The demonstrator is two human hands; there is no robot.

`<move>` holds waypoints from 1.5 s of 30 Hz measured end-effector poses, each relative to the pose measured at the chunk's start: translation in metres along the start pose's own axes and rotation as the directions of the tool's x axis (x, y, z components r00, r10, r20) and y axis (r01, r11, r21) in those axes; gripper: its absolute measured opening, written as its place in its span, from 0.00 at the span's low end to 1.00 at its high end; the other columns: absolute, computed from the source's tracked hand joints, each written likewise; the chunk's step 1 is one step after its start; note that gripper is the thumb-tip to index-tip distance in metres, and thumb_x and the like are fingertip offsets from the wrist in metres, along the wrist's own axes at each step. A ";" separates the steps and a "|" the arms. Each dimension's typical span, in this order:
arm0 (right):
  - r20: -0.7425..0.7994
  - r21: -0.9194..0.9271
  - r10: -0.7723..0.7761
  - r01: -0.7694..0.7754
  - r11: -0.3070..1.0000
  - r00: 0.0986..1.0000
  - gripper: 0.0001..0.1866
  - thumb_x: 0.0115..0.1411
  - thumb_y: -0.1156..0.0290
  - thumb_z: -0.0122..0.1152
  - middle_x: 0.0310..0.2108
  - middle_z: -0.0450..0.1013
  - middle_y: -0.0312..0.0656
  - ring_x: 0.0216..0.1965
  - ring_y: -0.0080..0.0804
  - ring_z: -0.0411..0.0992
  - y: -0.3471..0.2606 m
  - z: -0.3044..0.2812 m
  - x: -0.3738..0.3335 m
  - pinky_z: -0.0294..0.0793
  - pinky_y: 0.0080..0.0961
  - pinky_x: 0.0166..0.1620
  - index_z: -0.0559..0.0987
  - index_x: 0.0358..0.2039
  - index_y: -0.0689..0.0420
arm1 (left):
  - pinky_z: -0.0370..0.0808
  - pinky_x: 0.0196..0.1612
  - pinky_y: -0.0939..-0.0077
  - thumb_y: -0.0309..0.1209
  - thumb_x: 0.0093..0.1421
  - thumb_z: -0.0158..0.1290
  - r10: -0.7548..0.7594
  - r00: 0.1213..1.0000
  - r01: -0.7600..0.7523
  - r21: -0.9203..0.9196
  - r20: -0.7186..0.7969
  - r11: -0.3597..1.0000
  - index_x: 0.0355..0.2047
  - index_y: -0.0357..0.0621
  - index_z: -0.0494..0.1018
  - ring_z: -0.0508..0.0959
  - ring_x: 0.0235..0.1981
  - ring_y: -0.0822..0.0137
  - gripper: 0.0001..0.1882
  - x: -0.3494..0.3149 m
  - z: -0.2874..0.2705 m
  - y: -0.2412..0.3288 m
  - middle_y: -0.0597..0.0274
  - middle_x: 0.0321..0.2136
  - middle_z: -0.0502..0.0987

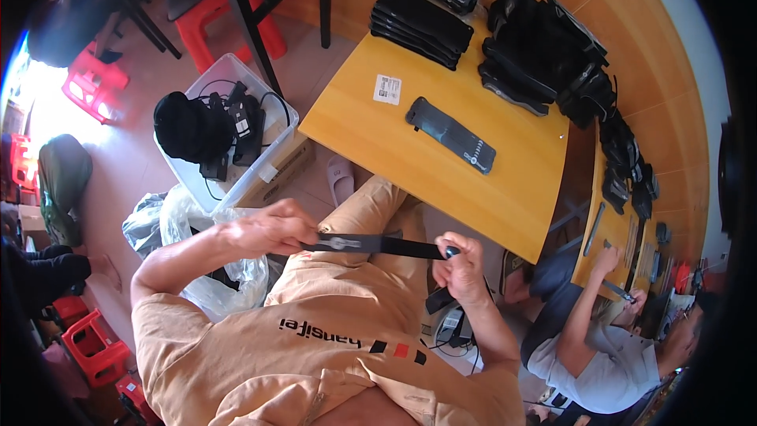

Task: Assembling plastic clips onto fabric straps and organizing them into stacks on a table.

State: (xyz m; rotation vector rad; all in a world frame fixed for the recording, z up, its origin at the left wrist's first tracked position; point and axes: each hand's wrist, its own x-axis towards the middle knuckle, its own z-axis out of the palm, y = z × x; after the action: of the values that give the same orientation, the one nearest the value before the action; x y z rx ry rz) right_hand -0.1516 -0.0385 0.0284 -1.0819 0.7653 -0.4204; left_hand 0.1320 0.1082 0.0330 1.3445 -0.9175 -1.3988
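Observation:
A flat black strap with a pale printed mark stretches between my hands, above my lap. My left hand pinches its left end. My right hand is closed at the other end, where a small dark rounded end shows by the thumb. Whether that end belongs to the strap I cannot tell. Beyond my knees, a dark flat panel with rounded corners lies alone on the yellow table, apart from both hands.
Stacked black panels and a black heap sit at the table's far side. A white sticker lies near them. Left stands a plastic bin of black gear, beside clear plastic bags. Another person works at the right.

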 end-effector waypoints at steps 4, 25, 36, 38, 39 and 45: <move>-0.241 0.086 0.110 -0.092 0.992 0.964 0.10 0.56 0.68 0.50 0.11 0.50 0.27 0.08 0.16 0.51 0.021 -0.067 -0.008 0.53 0.17 0.08 0.67 0.19 0.54 | 0.51 0.13 0.85 0.28 0.53 0.49 -0.416 0.907 0.404 -0.410 0.066 0.817 0.14 0.46 0.63 0.55 0.08 0.81 0.13 -0.029 -0.071 0.004 0.73 0.10 0.56; 0.166 -0.882 -0.285 0.271 0.385 0.944 0.07 0.50 0.84 0.59 0.21 0.73 0.42 0.24 0.31 0.76 -0.016 -0.041 -0.013 0.73 0.25 0.25 0.78 0.32 0.65 | 0.61 0.17 0.83 0.40 0.63 0.44 -0.143 0.887 0.122 -0.075 -0.440 0.990 0.19 0.43 0.67 0.64 0.13 0.78 0.19 0.125 0.006 -0.053 0.69 0.13 0.67; 0.043 -0.729 -0.419 0.316 0.608 0.907 0.08 0.47 0.87 0.58 0.23 0.73 0.41 0.24 0.27 0.75 -0.026 -0.048 -0.012 0.73 0.19 0.27 0.78 0.29 0.64 | 0.65 0.20 0.83 0.41 0.63 0.44 -0.179 0.956 0.173 -0.048 -0.233 0.984 0.19 0.42 0.67 0.67 0.15 0.76 0.20 0.128 0.013 -0.056 0.66 0.13 0.68; 0.048 -0.737 -0.422 0.318 0.597 0.905 0.07 0.48 0.87 0.58 0.23 0.73 0.41 0.24 0.27 0.74 -0.026 -0.046 -0.011 0.73 0.19 0.27 0.78 0.29 0.64 | 0.65 0.21 0.84 0.41 0.63 0.45 -0.082 0.984 0.085 0.010 -0.159 0.996 0.19 0.42 0.67 0.67 0.17 0.77 0.19 0.124 0.018 -0.053 0.67 0.14 0.68; 0.063 -0.735 -0.423 0.329 0.593 0.904 0.07 0.48 0.87 0.59 0.23 0.73 0.41 0.24 0.27 0.74 -0.025 -0.046 -0.011 0.73 0.19 0.27 0.78 0.29 0.64 | 0.65 0.21 0.84 0.41 0.63 0.45 -0.084 0.984 0.087 0.011 -0.158 0.996 0.19 0.42 0.67 0.67 0.17 0.77 0.19 0.123 0.020 -0.053 0.67 0.14 0.68; 0.076 -0.713 -0.431 0.351 0.607 0.899 0.07 0.48 0.86 0.58 0.24 0.73 0.41 0.23 0.27 0.74 -0.023 -0.043 -0.011 0.72 0.19 0.27 0.78 0.29 0.63 | 0.64 0.19 0.85 0.40 0.62 0.47 -0.260 0.947 0.271 0.037 -0.191 0.962 0.18 0.43 0.69 0.67 0.14 0.78 0.18 0.118 0.014 -0.052 0.68 0.13 0.69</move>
State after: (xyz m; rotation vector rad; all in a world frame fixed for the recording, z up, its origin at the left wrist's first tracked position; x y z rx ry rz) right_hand -0.1893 -0.0678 0.0423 -2.0155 0.7992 -0.5747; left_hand 0.1186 0.0070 -0.0472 1.6640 -0.6795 -1.4250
